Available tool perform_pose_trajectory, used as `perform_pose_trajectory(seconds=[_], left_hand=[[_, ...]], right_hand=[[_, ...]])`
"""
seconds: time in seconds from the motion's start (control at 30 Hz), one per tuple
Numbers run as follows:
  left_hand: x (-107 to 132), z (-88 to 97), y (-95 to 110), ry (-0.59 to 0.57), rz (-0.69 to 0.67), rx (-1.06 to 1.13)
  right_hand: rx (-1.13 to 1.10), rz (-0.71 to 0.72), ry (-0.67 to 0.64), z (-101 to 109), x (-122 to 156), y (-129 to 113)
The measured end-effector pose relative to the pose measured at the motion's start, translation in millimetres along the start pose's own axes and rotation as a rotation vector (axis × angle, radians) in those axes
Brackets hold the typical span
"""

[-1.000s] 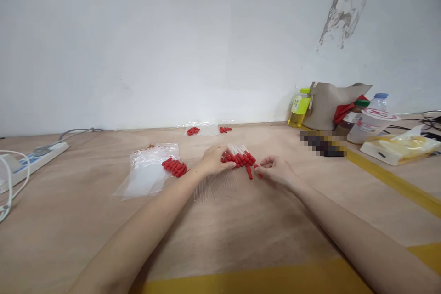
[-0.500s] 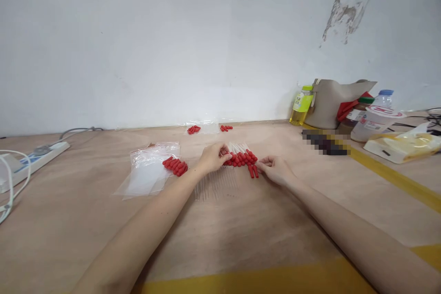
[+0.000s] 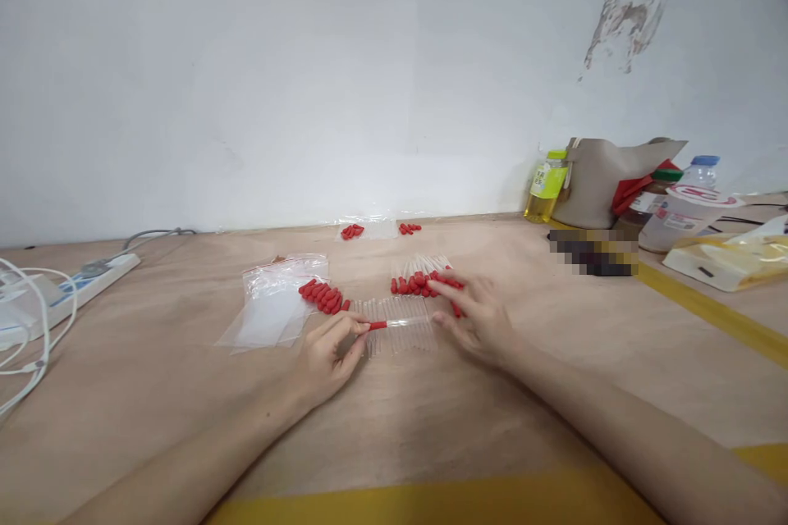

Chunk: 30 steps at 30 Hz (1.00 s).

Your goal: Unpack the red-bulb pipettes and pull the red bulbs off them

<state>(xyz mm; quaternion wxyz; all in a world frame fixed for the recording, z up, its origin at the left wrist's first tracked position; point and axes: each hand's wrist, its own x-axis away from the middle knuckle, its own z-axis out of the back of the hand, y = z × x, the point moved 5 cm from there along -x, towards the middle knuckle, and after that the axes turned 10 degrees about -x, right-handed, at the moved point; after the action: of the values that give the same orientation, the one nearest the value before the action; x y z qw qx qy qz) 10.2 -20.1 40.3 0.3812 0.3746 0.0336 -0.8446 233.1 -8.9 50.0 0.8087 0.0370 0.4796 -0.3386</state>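
Observation:
My left hand is closed in a pinch on the red rubber bulb end of a dropper. Its clear tube points right toward my right hand. Fingers apart, my right hand has its index finger over a row of red-bulbed droppers and its thumb close to the held tube's end; I cannot tell if they touch. Under the held dropper lie several loose clear tubes side by side. A heap of red rubber bulbs lies left of them. Another red bulb shows partly beneath my right hand.
Clear zip bags lie at left, near a white power strip with cables. More red bulbs and a small bag sit by the wall. At right stand a yellow-green bottle, a grey bag and a plastic cup.
My left hand has come back toward me and left from the dropper row and now pinches a dropper. My right hand has opened and shifted over the row's right end.

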Motion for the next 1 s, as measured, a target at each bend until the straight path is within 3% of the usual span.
perform_pose_trajectory(seconds=[0.1, 0.33, 0.5, 0.7, 0.83, 1.0], left_hand=[[1.2, -2.6, -1.6, 0.027, 0.001, 0.015], [-0.7, -8.5, 5.0, 0.0, -0.041, -0.001], [-4.5, -6.9, 14.4, -0.023, -0.143, -0.226], [2.2, -2.5, 24.7, -0.05, -0.271, -0.325], [7.0, 9.3, 6.7, -0.023, -0.226, -0.327], [0.0, 37.7, -36.0, 0.145, 0.063, -0.254]], right_hand=[[0.068, 0.129, -0.104, -15.2, 3.4, -18.5], [0.078, 0.178, -0.141, -36.1, 8.1, -33.3], [0.037, 0.2, -0.136, -38.0, 10.9, -38.6], [0.0, 0.24, -0.175, -31.9, 16.5, -42.6], [-0.006, 0.198, -0.134, -17.1, 16.6, -31.9], [0.093, -0.083, -0.071, -5.4, 10.7, -4.2]])
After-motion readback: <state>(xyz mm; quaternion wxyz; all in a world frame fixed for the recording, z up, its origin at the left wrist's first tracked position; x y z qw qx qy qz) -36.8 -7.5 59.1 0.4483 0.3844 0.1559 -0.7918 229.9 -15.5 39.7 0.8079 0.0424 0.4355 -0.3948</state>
